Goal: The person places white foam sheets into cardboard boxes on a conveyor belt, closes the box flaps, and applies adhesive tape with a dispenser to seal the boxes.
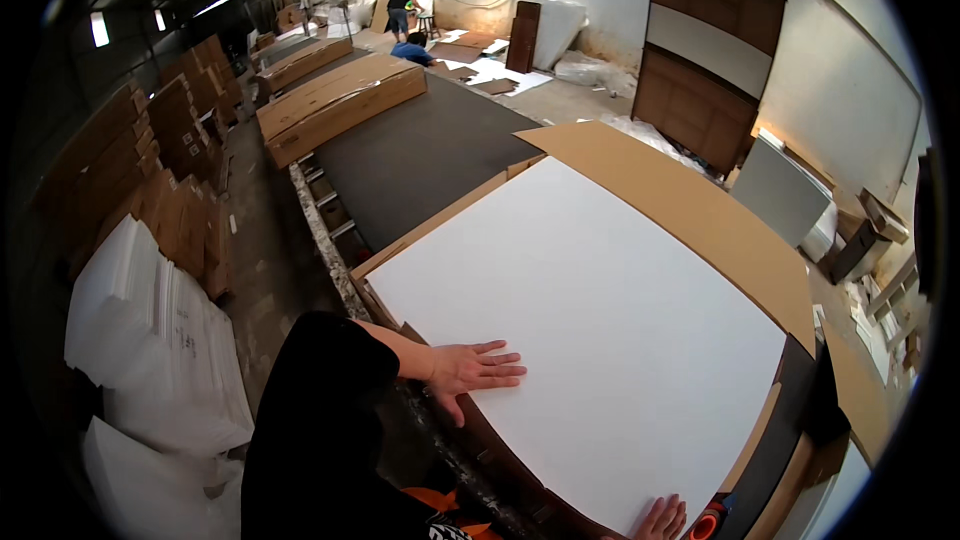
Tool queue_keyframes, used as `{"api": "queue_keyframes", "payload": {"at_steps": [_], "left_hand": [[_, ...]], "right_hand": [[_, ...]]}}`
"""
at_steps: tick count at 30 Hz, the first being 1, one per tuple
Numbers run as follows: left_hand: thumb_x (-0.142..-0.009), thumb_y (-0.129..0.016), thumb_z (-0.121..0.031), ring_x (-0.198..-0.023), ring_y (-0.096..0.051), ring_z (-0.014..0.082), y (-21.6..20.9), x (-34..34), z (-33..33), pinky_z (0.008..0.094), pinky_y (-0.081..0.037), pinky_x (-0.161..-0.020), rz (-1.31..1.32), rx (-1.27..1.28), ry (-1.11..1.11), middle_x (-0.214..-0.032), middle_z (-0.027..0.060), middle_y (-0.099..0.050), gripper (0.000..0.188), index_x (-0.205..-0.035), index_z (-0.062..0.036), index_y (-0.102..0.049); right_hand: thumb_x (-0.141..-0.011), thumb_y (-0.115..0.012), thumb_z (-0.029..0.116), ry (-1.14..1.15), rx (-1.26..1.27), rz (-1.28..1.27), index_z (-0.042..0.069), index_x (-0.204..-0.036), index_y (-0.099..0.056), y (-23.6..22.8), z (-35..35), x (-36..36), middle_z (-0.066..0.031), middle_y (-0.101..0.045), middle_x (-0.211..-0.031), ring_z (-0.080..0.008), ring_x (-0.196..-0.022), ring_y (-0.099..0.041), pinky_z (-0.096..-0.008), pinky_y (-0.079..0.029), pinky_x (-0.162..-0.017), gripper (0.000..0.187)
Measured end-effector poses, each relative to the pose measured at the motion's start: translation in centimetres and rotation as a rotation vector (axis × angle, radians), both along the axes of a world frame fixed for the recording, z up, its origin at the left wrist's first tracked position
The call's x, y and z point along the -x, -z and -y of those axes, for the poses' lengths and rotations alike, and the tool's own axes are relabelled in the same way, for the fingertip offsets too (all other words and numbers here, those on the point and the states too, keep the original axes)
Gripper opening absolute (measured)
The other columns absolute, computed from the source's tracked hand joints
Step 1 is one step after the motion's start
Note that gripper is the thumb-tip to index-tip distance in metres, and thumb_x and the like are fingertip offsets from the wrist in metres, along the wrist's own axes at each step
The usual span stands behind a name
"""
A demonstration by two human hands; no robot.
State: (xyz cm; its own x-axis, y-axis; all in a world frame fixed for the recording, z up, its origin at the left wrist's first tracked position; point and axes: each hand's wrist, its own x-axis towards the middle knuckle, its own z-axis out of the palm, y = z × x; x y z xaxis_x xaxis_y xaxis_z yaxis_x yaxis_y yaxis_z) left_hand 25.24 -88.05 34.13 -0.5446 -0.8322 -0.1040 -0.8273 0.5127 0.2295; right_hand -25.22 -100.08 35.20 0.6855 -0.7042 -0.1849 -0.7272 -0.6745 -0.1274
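A large white flat panel lies on an opened cardboard carton, whose brown flap spreads out along the far right side. My left hand rests flat on the panel's near left part, fingers stretched out and nothing held. At the near right edge of the panel lies my right hand, its fingers extended; the lower picture edge cuts it off. Just right of it is an orange-red ring-shaped thing, perhaps a tape roll.
Behind the panel, the long dark work surface carries closed cardboard boxes. White foam sheets and stacked cartons stand at left. Two people work far back. Boards lean by the right wall.
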Motion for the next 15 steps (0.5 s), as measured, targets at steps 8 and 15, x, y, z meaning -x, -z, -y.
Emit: {"api": "queue_keyframes", "payload": {"at_steps": [8,15], "left_hand": [[-0.069,-0.056,-0.08,-0.146,-0.014,0.0351,1.7,-0.8,0.4,0.0529,-0.003,-0.118,-0.111,0.137,-0.031,-0.157,0.0173,-0.019,0.123,-0.15,0.0022,-0.013],[-0.085,-0.052,-0.065,-0.144,-0.024,0.032,0.1,-0.2,-4.9,0.0524,-0.008,-0.118,-0.139,0.529,-0.273,-0.155,0.0105,-0.029,0.09,-0.148,-0.0068,-0.026]], "right_hand": [[-0.067,-0.074,0.052,-0.196,0.217,0.3,0.0,-0.146,-0.025,-0.5,-6.9,-10.6,-0.0248,-0.026,-0.15,-0.0444,-0.139,-0.023,-0.0583,-0.018,-0.113,0.107],[-0.046,-0.09,0.042,-0.205,0.057,0.052,0.004,-0.147,-0.018,-0.5,-5.3,-17.2,-0.0256,-0.017,-0.153,-0.0477,-0.142,-0.011,-0.0561,-0.013,-0.116,0.129]]}}
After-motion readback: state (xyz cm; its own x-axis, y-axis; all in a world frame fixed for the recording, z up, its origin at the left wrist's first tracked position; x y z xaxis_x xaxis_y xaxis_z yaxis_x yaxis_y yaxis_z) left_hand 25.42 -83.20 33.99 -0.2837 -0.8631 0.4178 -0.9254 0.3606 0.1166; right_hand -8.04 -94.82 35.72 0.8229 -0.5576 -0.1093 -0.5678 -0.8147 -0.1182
